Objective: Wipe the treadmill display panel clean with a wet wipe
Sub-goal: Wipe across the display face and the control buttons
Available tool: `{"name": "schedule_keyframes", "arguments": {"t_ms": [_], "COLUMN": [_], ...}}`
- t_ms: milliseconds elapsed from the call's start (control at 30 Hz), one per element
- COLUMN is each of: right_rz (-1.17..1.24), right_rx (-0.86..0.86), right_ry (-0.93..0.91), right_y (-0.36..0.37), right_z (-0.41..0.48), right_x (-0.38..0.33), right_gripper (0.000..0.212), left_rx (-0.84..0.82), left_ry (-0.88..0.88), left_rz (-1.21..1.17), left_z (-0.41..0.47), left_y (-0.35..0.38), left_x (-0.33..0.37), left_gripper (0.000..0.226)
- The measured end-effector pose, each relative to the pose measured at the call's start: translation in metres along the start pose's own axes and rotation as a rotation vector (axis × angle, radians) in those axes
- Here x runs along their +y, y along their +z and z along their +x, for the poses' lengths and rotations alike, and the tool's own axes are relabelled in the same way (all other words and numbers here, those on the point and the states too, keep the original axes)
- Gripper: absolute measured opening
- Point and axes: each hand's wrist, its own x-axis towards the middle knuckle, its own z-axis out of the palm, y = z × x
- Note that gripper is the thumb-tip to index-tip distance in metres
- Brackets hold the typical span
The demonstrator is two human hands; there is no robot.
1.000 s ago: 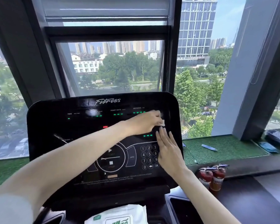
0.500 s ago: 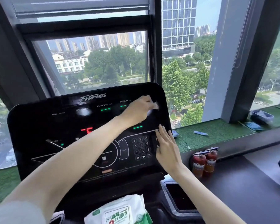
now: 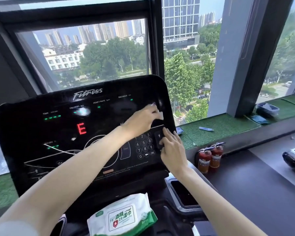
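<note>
Fingers [image 3: 152,111] of left hand [image 3: 140,120] curled on white wipe [image 3: 160,115], blurred, against panel [image 3: 41,130] near its top right corner. Right hand [image 3: 173,151]: fingers straight, close together, flat on panel's right edge beside keypad [image 3: 144,147]. Red E [image 3: 81,128] lit mid-panel. Below panel's bottom edge, wipe pack [image 3: 122,217].

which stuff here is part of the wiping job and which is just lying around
In the job: display panel, wet wipe in the left hand, right hand flat on the panel, wipe pack below it.
Lying about: two fire extinguishers, blue strip on the turf ledge, dark tray further right.
</note>
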Motion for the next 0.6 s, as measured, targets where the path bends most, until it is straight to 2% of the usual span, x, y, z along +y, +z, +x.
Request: {"name": "schedule_keyframes", "arguments": {"t_ms": [67,100,133,233,267,333,400,433,467,567,600], "right_rz": [-0.011,-0.016,-0.021,-0.036,-0.036,-0.039,-0.045,-0.046,-0.048,-0.048,-0.038], "right_rx": [-0.007,-0.011,-0.012,-0.028,-0.037,-0.048,-0.052,-0.049,-0.039,-0.029,-0.032], "right_ry": [0.003,0.003,0.001,-0.003,-0.001,0.002,-0.003,-0.013,-0.028,-0.07,-0.07], "right_y": [0.001,0.001,0.001,0.0,-0.001,-0.002,-0.004,-0.005,-0.006,-0.008,-0.008], "right_z": [-0.001,-0.001,-0.001,-0.001,-0.002,-0.002,-0.004,-0.005,-0.005,-0.002,-0.001], "right_x": [-0.001,-0.001,-0.002,-0.002,-0.002,-0.002,-0.003,-0.003,-0.004,-0.004,-0.004], "right_gripper": [0.018,0.019,0.019,0.015,0.015,0.016,0.022,0.026,0.029,0.029,0.026], "left_rx": [0.247,0.311,0.295,0.024,0.017,0.183,0.423,0.478,0.471,0.188,0.188], "left_ry": [-0.213,-0.281,-0.27,-0.004,0.018,-0.085,-0.319,-0.394,-0.39,-0.077,-0.073], "left_rz": [-0.046,-0.063,-0.052,-0.007,0.015,0.024,-0.059,-0.077,-0.06,0.068,0.103], "left_z": [0.007,0.006,0.002,-0.017,-0.018,-0.014,-0.014,-0.018,-0.023,-0.043,-0.044], "left_y": [0.002,0.006,0.011,0.02,0.017,0.01,0.006,0.008,0.011,0.018,0.013], "left_x": [-0.006,-0.003,0.005,0.025,0.02,0.006,-0.003,-0.002,0.003,0.008,0.0], "left_gripper": [0.033,0.033,0.035,0.041,0.041,0.033,0.028,0.027,0.028,0.04,0.041]}}
